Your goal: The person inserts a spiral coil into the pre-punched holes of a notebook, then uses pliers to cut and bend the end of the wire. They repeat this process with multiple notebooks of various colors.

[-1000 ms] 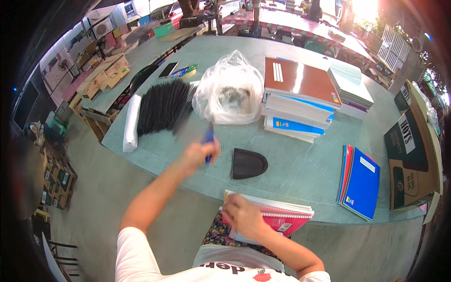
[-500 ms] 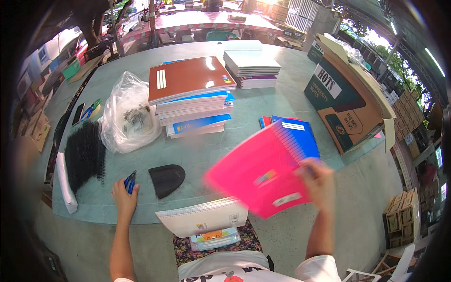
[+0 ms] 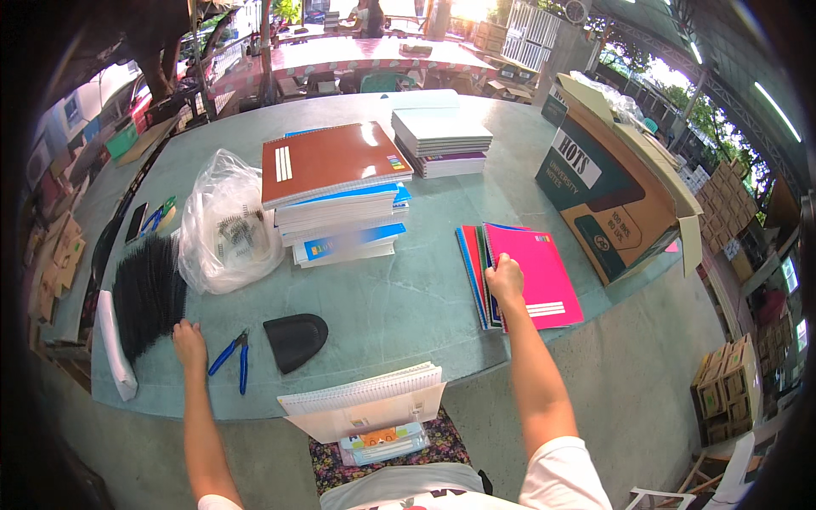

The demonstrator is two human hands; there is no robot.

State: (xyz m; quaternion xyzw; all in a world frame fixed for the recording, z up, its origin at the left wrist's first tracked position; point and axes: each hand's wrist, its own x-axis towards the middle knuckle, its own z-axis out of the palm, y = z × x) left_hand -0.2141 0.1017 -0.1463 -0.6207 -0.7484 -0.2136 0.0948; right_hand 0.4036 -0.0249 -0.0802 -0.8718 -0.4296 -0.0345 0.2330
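Note:
My right hand (image 3: 506, 279) is closed on the left, spine edge of a pink notebook (image 3: 548, 268), which lies on top of a small fanned stack of red, blue and green-edged notebooks (image 3: 470, 276). My left hand (image 3: 189, 343) rests on the table at the near edge of a pile of black spiral binding coils (image 3: 148, 293). Its fingers are bent together, and what they pinch, if anything, is hidden. Blue-handled cutting pliers (image 3: 229, 361) lie just right of that hand, jaws pointing away. Before me, an unbound-looking white notebook (image 3: 365, 410) leans across my lap.
Past the pliers lies a black rounded pad (image 3: 296, 342). Farther back are a clear plastic bag (image 3: 223, 229) of coils, a tall stack of notebooks (image 3: 336, 166) with a brown cover, and a white stack (image 3: 442, 136). A cardboard box (image 3: 612, 187) stands at right.
My right hand has laid the pink notebook onto the stack at right. The left hand has let go of the pliers and moved left to the black coils.

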